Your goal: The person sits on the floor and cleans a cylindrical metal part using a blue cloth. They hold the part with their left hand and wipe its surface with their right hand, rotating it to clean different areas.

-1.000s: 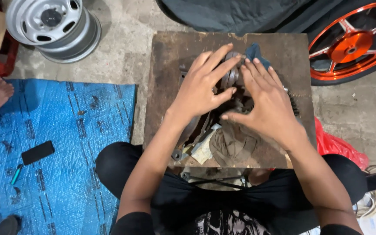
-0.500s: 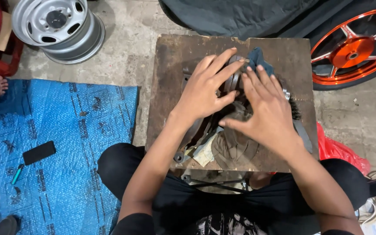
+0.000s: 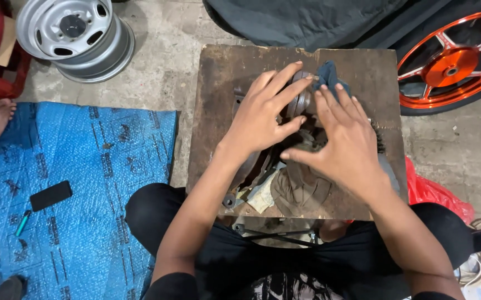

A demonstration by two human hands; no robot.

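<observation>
My two hands sit in the middle of the frame, on top of a brown wooden board (image 3: 357, 72). My left hand (image 3: 260, 119) lies flat with the fingers spread wide, and it presses down on a dark round metal part (image 3: 301, 103). Most of that part is hidden under my palm, so I cannot tell its whole shape. My right hand (image 3: 349, 150) is just beside it, also spread out flat, with the thumb pointing at the left hand. It covers more dark metal bits that are hard to make out. A small blue rag (image 3: 329, 75) peeks out above my right fingertips. A brown cloth (image 3: 299, 191) lies under my right wrist, near the bottom edge of the board.

At the left is a big blue sheet (image 3: 85, 166). A black phone (image 3: 50, 195) lies on it.
</observation>
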